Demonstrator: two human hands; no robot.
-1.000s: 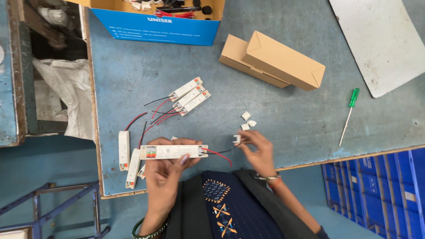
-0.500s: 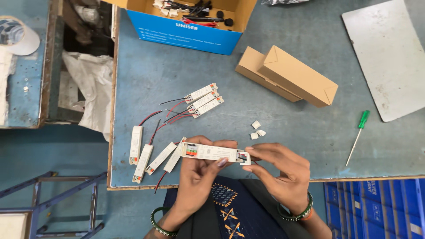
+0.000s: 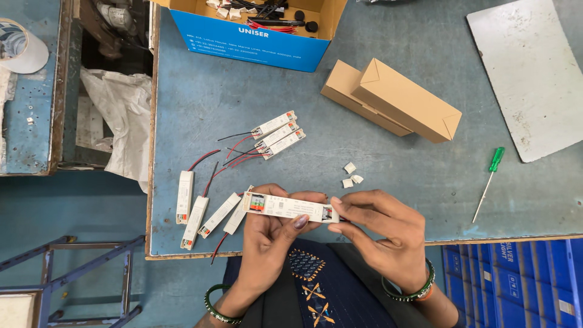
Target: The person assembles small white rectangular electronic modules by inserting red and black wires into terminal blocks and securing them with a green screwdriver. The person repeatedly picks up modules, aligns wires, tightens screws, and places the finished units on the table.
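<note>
Blue worktable (image 3: 425,176), scuffed, seen from above. Left hand (image 3: 267,234) curled under a slim white driver module (image 3: 290,207), thumb on top, gripping it level just above the near table edge. Right hand (image 3: 379,234) pinching the module's right end between thumb and fingertips. Just left: four similar white modules (image 3: 206,209) with red and black leads, lying on the table. Farther up: three more modules (image 3: 276,133), wires trailing left. Right of centre: three small white caps (image 3: 351,175), then a green-handled screwdriver (image 3: 489,182). Beyond: two tan cartons (image 3: 395,100), an open blue box (image 3: 255,36), a grey sheet (image 3: 528,73).
</note>
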